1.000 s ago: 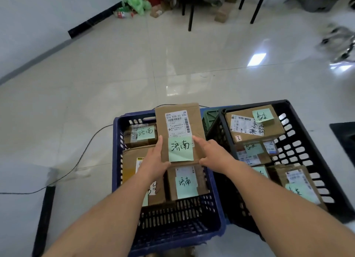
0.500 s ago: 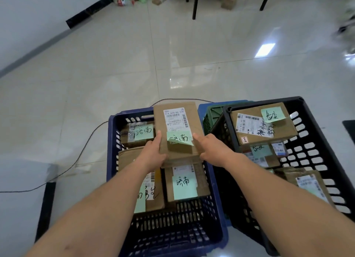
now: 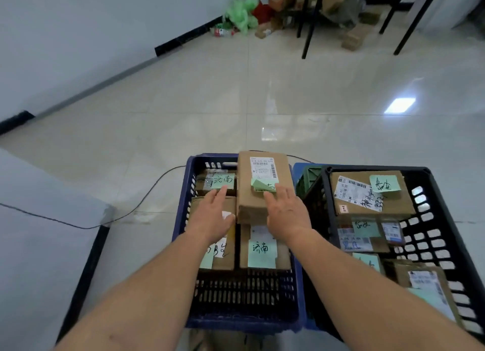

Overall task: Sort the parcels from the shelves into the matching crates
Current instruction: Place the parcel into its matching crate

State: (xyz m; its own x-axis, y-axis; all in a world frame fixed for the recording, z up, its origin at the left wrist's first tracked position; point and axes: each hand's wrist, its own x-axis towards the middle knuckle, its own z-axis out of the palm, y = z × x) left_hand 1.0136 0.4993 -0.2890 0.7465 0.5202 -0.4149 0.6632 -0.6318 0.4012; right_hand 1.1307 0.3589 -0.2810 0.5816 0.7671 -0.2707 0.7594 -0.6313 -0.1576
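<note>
A brown cardboard parcel (image 3: 262,185) with a white shipping label and a curled green note lies on top of other parcels in the blue crate (image 3: 183,214). My right hand (image 3: 287,211) rests flat on the parcel's near right part, fingers straight. Just left of it, my left hand (image 3: 212,214) hovers over the lower parcels with straight fingers, its thumb near the parcel's left edge. Several parcels in the blue crate carry green notes with the same handwriting. To the right stands a black crate (image 3: 430,245) of parcels with differently written green notes.
A green crate (image 3: 308,180) shows behind, between the two crates. A black cable (image 3: 147,193) runs across the tiled floor at left. Black furniture legs (image 3: 309,27), loose cardboard boxes and green bags stand at the far wall. A grey wall corner lies at left.
The parcel has been set down flat on the stack in the blue crate. Both hands have loosened from its sides; the left has drawn away to the left, the right lies on top.
</note>
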